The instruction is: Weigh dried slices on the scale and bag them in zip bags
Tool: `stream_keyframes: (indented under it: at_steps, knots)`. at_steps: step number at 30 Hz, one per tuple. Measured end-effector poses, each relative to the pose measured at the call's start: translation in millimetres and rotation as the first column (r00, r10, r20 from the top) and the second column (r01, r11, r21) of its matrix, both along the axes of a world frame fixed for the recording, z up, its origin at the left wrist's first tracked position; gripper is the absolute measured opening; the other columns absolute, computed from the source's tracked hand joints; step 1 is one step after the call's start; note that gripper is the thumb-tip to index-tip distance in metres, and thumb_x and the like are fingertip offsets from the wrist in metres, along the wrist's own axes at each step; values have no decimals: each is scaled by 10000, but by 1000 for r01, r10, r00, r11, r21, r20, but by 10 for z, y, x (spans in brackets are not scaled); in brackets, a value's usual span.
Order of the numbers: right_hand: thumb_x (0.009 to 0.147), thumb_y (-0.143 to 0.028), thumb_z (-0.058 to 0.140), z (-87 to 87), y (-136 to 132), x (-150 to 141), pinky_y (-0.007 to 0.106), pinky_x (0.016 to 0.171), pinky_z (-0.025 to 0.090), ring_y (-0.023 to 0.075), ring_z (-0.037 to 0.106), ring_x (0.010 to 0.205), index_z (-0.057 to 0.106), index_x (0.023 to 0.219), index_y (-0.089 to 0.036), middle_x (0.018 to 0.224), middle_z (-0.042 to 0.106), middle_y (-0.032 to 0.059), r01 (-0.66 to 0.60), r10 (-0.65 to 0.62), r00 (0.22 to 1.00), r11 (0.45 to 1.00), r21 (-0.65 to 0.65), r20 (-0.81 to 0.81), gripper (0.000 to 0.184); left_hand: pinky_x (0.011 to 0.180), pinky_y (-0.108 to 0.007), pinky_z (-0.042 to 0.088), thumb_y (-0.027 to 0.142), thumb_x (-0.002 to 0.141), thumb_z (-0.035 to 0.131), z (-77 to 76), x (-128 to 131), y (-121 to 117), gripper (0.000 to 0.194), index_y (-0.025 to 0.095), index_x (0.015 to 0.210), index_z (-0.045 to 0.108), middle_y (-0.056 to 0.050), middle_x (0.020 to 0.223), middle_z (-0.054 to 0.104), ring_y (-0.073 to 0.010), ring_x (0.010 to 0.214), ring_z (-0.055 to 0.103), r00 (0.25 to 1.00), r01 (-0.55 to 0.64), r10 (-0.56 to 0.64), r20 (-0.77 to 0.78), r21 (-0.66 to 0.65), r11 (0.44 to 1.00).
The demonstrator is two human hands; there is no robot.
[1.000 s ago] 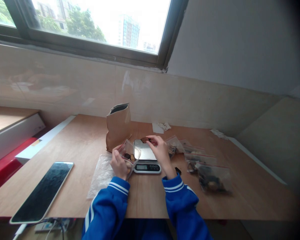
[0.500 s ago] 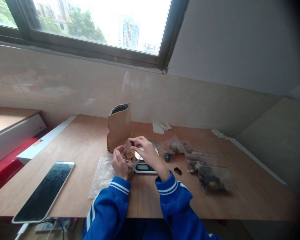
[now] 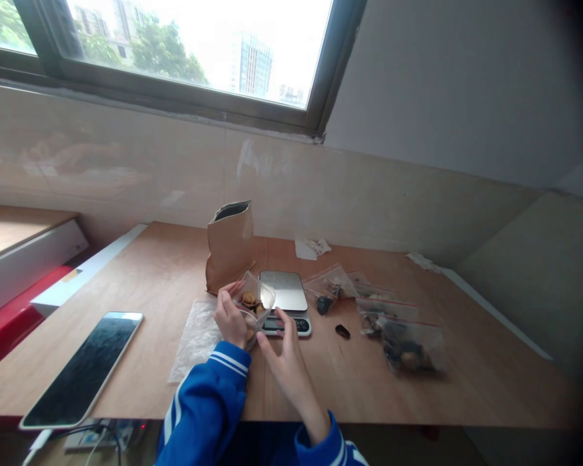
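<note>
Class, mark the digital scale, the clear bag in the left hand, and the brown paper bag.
Digital scale [image 3: 284, 292]: head view, on its metal plate.
Clear bag [image 3: 267, 296]: head view, on its transparent wall near the opening.
Brown paper bag [image 3: 230, 254]: head view, on its side.

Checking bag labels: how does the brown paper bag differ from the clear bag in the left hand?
The paper bag is opaque; the clear bag shows brownish pieces inside. The paper bag stands on the table; the clear bag is in the left hand. Both are open.
</note>
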State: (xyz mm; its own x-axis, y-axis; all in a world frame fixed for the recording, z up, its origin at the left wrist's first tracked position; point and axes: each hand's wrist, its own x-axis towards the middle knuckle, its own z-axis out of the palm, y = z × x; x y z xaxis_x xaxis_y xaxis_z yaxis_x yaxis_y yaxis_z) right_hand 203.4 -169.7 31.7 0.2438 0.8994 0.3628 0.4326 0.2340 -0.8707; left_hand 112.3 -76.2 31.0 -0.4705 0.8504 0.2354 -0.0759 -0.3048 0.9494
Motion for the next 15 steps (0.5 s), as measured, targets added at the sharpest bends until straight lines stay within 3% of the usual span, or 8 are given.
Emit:
stream_keyframes:
  at_steps: [4,7,9,11,15]
  knots:
    - [930,-398,453,185,-64,12,418,990,466,234,532,1177,512,1248,-223,1264,550,121,29,-28,998,999,31,-61,368,946,-379,471,417,956,265,243,149,-322,427,166,1072,590,-111,1139,668,-217,1082,618,972,212,-211,107,1,977]
    - [954,-391,395,385,-178,265,410,981,461,229,570,1127,620,1101,-233,1172,626,99,69,-63,995,995,72,-80,311,996,-382,438,412,965,256,471,218,-649,441,205,1142,603,-87,1240,621,-220,1168,566,925,378,-379,16,21,925]
    - [950,-397,413,479,-277,471,403,971,464,228,596,1092,646,1058,-236,1130,658,86,103,-96,991,992,68,-95,304,1030,-390,409,400,953,334,547,215,-796,378,225,1132,618,-75,1280,591,-231,1218,524,910,412,-410,-69,16,911]
    - [945,-406,426,539,-371,646,397,973,463,229,605,1088,659,1053,-236,1125,671,81,135,-129,987,989,62,-101,307,1079,-404,353,382,901,484,523,189,-850,316,230,1147,609,-80,1288,575,-245,1258,483,916,382,-379,-135,-2,924]
    - [945,-415,425,592,-505,852,384,928,489,233,629,1055,673,1041,-241,1097,692,80,163,-159,986,984,70,-60,317,1026,-421,405,374,822,617,312,143,-790,474,229,1260,508,-110,1332,526,-256,1229,504,896,425,-434,-96,-104,899]
